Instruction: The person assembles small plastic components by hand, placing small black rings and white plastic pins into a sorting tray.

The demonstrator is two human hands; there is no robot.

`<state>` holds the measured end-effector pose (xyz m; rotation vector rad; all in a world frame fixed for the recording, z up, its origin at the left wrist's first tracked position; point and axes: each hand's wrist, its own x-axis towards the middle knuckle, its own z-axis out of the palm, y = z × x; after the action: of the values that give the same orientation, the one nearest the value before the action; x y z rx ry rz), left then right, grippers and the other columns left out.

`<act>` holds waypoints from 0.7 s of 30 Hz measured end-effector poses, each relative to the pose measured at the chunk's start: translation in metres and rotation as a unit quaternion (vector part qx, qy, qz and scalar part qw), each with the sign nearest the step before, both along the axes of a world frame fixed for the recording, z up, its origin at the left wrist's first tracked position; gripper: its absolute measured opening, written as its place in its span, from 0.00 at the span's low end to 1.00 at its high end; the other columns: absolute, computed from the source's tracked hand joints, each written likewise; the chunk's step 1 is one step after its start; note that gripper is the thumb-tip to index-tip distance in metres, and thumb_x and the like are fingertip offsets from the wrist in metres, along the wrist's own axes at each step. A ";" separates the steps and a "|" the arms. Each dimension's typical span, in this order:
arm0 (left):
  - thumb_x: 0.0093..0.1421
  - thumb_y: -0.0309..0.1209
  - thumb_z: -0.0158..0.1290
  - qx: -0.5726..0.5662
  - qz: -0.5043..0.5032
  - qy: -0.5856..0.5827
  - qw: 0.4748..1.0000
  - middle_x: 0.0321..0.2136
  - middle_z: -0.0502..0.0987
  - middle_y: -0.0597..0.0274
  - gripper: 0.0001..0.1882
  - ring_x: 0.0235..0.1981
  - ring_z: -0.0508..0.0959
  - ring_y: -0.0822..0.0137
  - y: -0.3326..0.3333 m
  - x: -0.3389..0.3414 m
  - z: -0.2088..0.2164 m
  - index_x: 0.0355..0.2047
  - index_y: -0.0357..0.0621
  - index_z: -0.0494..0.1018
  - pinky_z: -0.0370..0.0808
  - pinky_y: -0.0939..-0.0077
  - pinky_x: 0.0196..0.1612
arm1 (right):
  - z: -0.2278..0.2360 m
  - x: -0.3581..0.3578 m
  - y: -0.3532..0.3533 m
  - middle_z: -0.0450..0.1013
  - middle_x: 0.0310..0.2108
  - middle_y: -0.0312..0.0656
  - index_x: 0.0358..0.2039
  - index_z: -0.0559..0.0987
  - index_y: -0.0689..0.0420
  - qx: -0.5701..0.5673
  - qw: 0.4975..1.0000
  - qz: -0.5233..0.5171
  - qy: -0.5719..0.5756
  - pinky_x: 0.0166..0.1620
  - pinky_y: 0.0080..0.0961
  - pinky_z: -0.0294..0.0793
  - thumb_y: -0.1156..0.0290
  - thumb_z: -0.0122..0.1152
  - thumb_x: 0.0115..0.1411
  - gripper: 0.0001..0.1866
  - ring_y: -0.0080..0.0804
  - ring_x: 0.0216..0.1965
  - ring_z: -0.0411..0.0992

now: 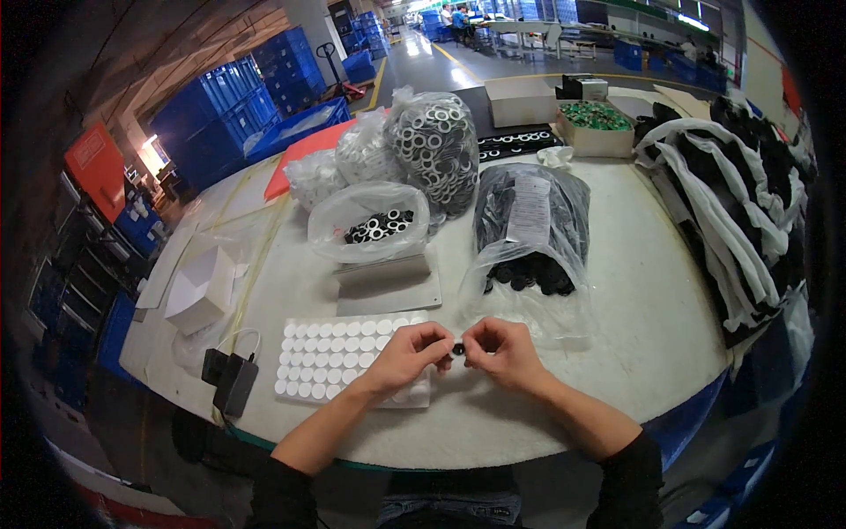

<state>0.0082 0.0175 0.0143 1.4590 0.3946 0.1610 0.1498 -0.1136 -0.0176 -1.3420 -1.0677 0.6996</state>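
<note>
My left hand (418, 350) and my right hand (502, 349) meet above the near part of the table, fingertips pinched. Between them sits a small round black part (458, 349), gripped from both sides. Its finer shape is too small to make out. Under my left forearm lies a white tray (291, 398) with rows of round white discs (339, 345), partly covered by that arm. Just beyond my right hand, an opened clear bag (568, 319) shows black round pieces (530, 274) at its mouth. A plastic-lined bowl (322, 231) holds black and white rings (381, 226).
Bags of rings (432, 145) stand at the back. A box of green parts (597, 141) sits far right, near piled black and white material (718, 212). A black power adapter (236, 385) and a white open box (201, 291) lie left. Blue crates (225, 110) stand beyond.
</note>
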 end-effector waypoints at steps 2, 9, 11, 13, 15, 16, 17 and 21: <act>0.59 0.25 0.51 0.011 0.036 -0.036 0.999 0.27 0.75 0.62 0.06 0.28 0.74 0.74 -0.015 -0.002 -0.006 0.33 0.34 0.72 0.72 0.81 0.34 | -0.003 -0.004 0.002 0.75 0.22 0.38 0.29 0.76 0.64 0.004 0.994 -0.030 0.105 0.27 0.17 0.72 0.74 0.60 0.54 0.06 0.18 0.24 0.74; 0.59 0.28 0.52 0.192 -0.041 0.063 0.979 0.26 0.74 0.64 0.08 0.27 0.73 0.77 -0.010 -0.008 0.003 0.33 0.34 0.72 0.71 0.81 0.32 | -0.004 0.007 -0.001 0.75 0.21 0.37 0.31 0.75 0.62 0.037 0.997 0.030 -0.065 0.27 0.15 0.73 0.75 0.62 0.55 0.06 0.18 0.23 0.74; 0.59 0.28 0.52 0.158 -0.057 0.071 0.983 0.25 0.74 0.64 0.07 0.27 0.73 0.77 -0.005 -0.007 -0.002 0.33 0.35 0.72 0.71 0.81 0.32 | -0.007 0.004 0.000 0.73 0.16 0.36 0.29 0.74 0.60 0.064 0.987 0.033 -0.140 0.23 0.16 0.71 0.75 0.64 0.52 0.07 0.16 0.19 0.71; 0.58 0.27 0.52 0.127 -0.071 0.074 0.987 0.25 0.74 0.64 0.06 0.26 0.73 0.77 -0.005 -0.003 -0.004 0.33 0.36 0.72 0.71 0.81 0.31 | 0.006 0.004 -0.001 0.73 0.16 0.36 0.28 0.74 0.60 0.044 0.993 0.025 -0.106 0.23 0.16 0.71 0.74 0.64 0.53 0.06 0.17 0.18 0.71; 0.58 0.26 0.51 0.017 0.006 0.022 1.000 0.24 0.73 0.65 0.04 0.25 0.72 0.77 -0.012 -0.001 -0.008 0.32 0.38 0.71 0.71 0.81 0.30 | 0.008 0.012 0.001 0.73 0.17 0.36 0.27 0.74 0.61 0.023 0.997 0.015 -0.071 0.23 0.17 0.70 0.74 0.63 0.53 0.06 0.17 0.18 0.71; 0.58 0.26 0.51 0.017 0.005 0.020 1.000 0.24 0.73 0.65 0.04 0.25 0.72 0.77 -0.010 0.001 -0.007 0.32 0.38 0.71 0.71 0.81 0.30 | -0.001 0.022 0.004 0.73 0.17 0.38 0.27 0.75 0.61 0.033 0.985 -0.058 -0.159 0.23 0.19 0.70 0.73 0.62 0.54 0.06 0.21 0.18 0.72; 0.57 0.25 0.51 0.032 0.034 0.008 0.999 0.22 0.72 0.66 0.04 0.25 0.73 0.75 -0.005 0.004 -0.006 0.32 0.38 0.70 0.71 0.80 0.30 | -0.009 0.034 0.007 0.73 0.17 0.39 0.27 0.75 0.61 0.043 0.960 -0.129 -0.244 0.23 0.21 0.70 0.72 0.61 0.55 0.06 0.25 0.18 0.72; 0.57 0.25 0.48 0.127 0.160 -0.046 0.978 0.18 0.69 0.66 0.02 0.18 0.70 0.75 0.048 0.021 0.011 0.29 0.40 0.68 0.68 0.80 0.21 | -0.012 0.075 0.007 0.71 0.26 0.45 0.29 0.76 0.57 -0.045 0.873 -0.267 -0.406 0.33 0.37 0.72 0.69 0.59 0.53 0.06 0.43 0.29 0.72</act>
<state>0.0293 0.0652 0.0254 1.6235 0.5466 0.5527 0.2252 -0.1062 -0.0293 -1.9759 -1.2139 -0.2840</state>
